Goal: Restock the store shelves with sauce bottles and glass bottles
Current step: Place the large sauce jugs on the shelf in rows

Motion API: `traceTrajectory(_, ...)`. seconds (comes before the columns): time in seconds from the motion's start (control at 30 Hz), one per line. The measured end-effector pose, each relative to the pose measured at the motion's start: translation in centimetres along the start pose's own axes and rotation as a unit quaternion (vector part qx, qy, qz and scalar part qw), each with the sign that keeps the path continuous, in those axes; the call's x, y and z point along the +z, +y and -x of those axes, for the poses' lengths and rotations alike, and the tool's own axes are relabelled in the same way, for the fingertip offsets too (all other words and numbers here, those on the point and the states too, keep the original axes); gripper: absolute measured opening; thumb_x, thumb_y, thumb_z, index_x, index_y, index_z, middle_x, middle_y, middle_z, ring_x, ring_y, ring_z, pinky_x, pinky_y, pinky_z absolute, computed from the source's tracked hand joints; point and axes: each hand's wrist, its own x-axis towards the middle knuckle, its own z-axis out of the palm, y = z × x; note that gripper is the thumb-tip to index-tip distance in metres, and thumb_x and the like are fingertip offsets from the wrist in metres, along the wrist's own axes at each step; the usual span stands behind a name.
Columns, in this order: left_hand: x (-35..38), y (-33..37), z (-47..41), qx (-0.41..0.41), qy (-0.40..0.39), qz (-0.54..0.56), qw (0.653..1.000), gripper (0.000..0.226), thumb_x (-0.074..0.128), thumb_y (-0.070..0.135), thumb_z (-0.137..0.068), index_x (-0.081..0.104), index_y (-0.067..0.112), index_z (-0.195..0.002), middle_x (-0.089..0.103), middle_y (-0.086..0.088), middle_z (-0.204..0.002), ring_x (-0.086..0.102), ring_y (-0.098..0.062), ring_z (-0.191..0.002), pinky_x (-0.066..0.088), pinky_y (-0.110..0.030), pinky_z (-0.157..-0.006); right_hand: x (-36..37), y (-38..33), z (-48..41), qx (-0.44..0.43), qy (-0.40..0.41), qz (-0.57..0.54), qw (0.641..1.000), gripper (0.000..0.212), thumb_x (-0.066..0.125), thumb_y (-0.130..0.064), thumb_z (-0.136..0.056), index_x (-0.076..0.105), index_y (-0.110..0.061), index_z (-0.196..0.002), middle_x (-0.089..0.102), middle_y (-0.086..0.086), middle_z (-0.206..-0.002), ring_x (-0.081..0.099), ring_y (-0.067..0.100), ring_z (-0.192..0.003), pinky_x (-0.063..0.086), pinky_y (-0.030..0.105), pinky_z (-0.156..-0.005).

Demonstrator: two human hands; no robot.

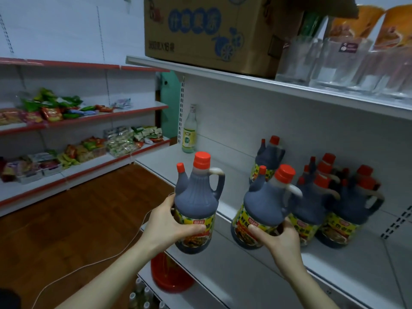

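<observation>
Two dark sauce bottles (196,201), red caps, yellow labels, handled jugs.

White shelving (66,85) w/ red edges, brown wood floor (78,219).

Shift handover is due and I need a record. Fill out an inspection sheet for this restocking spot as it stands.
Surface: white middle shelf, partly stocked, bare towards the left.
Job's things: left-hand sauce bottle and right-hand sauce bottle held; shelved sauce bottles clustered at the right; one glass bottle upright in the back left corner.
Clutter: cardboard box and clear glass containers on the shelf above; red basin on the shelf below.
Hands: left hand grips its bottle upright, in front of the shelf; right hand grips its bottle, tilted, beside the cluster.
Cables: white cable across the wooden floor.
Surroundings: snack shelves at the left.
</observation>
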Motion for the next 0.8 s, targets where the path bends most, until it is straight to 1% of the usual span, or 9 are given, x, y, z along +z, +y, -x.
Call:
traceTrajectory(0.17, 0.2, -0.9, -5.0, 0.003, 0.014, -0.008, 1.0, 0.073, 0.087, 0.033, -0.053, 0.048, 0.03, -0.114, 0.059, 0.015, -0.105, 0.059, -0.011, -0.101, 0.053, -0.025, -0.08, 1.2, 0.9, -4.3, -0.001, 0.007, 0.006, 1.0, 0.047, 0.082, -0.006, -0.062, 0.055, -0.029, -0.093, 0.064, -0.012, -0.099, 0.061, 0.008, -0.094, 0.05, 0.034, -0.081)
traceTrajectory(0.23, 0.4, -1.2, -7.1, 0.003, 0.008, -0.009, 1.0, 0.071, 0.087, 0.031, -0.053, 0.048, 0.029, -0.113, 0.058, 0.018, -0.102, 0.058, -0.01, -0.099, 0.051, -0.021, -0.077, 1.6, 1.7, -5.5, 0.006, 0.017, 0.012, 1.0, 0.05, 0.086, -0.02, -0.057, 0.056, -0.027, -0.097, 0.065, -0.008, -0.101, 0.062, 0.013, -0.096, 0.051, 0.038, -0.084)
traceTrajectory(0.3, 0.7, -1.5, -9.3, 0.005, -0.001, -0.009, 1.0, 0.07, 0.087, 0.029, -0.054, 0.048, 0.028, -0.112, 0.058, 0.017, -0.1, 0.058, -0.01, -0.097, 0.05, -0.02, -0.075, 2.0, 2.2, -6.6, 0.017, 0.039, 0.014, 0.999, 0.071, 0.087, -0.046, -0.045, 0.057, -0.022, -0.105, 0.066, -0.005, -0.103, 0.063, 0.016, -0.098, 0.051, 0.037, -0.083)
traceTrajectory(0.33, 0.9, -1.8, -10.4, 0.006, -0.006, -0.01, 1.0, 0.07, 0.087, 0.028, -0.054, 0.048, 0.027, -0.112, 0.059, 0.016, -0.1, 0.059, -0.01, -0.097, 0.05, -0.02, -0.075, 2.2, 2.4, -7.1, 0.021, 0.05, 0.018, 0.998, 0.076, 0.087, -0.047, -0.044, 0.057, -0.018, -0.108, 0.066, -0.003, -0.105, 0.063, 0.017, -0.099, 0.05, 0.035, -0.082)
traceTrajectory(0.4, 1.3, -2.4, -12.7, 0.004, -0.023, -0.013, 1.0, 0.072, 0.088, 0.029, -0.053, 0.046, 0.027, -0.112, 0.06, 0.011, -0.102, 0.059, -0.013, -0.097, 0.051, -0.024, -0.077, 2.6, 2.9, -8.2, 0.027, 0.072, 0.027, 0.997, 0.066, 0.087, -0.024, -0.055, 0.056, -0.01, -0.112, 0.066, 0.002, -0.106, 0.062, 0.019, -0.1, 0.048, 0.03, -0.079)
traceTrajectory(0.47, 1.7, -2.9, -14.9, 0.002, -0.046, -0.015, 0.999, 0.081, 0.089, 0.039, -0.045, 0.045, 0.026, -0.112, 0.06, 0.01, -0.103, 0.059, -0.014, -0.097, 0.052, -0.028, -0.079, 3.2, 3.3, -9.1, 0.029, 0.09, 0.04, 0.995, 0.059, 0.085, -0.012, -0.06, 0.056, -0.008, -0.111, 0.066, -0.001, -0.103, 0.062, 0.017, -0.098, 0.046, 0.022, -0.075)
traceTrajectory(0.53, 2.1, -3.6, -16.9, -0.008, -0.067, -0.014, 0.998, 0.085, 0.084, 0.048, -0.037, 0.045, 0.027, -0.109, 0.059, 0.013, -0.099, 0.059, -0.013, -0.095, 0.051, -0.025, -0.075, 3.8, 3.7, -9.8, 0.026, 0.107, 0.062, 0.992, 0.052, 0.084, -0.011, -0.061, 0.056, -0.013, -0.105, 0.063, -0.009, -0.096, 0.061, 0.014, -0.094, 0.045, 0.014, -0.07)
traceTrajectory(0.63, 3.1, -4.6, -19.2, -0.019, -0.09, -0.015, 0.996, 0.078, 0.089, 0.035, -0.046, 0.046, 0.025, -0.11, 0.059, 0.01, -0.099, 0.058, -0.014, -0.092, 0.046, -0.018, -0.067, 4.6, 4.1, -10.6, 0.022, 0.136, 0.087, 0.987, 0.052, 0.084, -0.011, -0.061, 0.052, -0.022, -0.101, 0.061, -0.008, -0.095, 0.059, 0.011, -0.092, 0.043, 0.019, -0.073)
traceTrajectory(0.8, 4.2, -5.6, -21.5, -0.017, -0.122, -0.03, 0.992, 0.074, 0.087, 0.02, -0.057, 0.048, 0.015, -0.12, 0.057, 0.006, -0.102, 0.054, -0.012, -0.09, 0.041, -0.012, -0.062, 5.2, 5.8, -11.0, 0.026, 0.147, 0.102, 0.984, 0.057, 0.086, -0.012, -0.06, 0.047, -0.038, -0.093, 0.057, -0.022, -0.096, 0.055, -0.007, -0.087, 0.044, 0.002, -0.068)
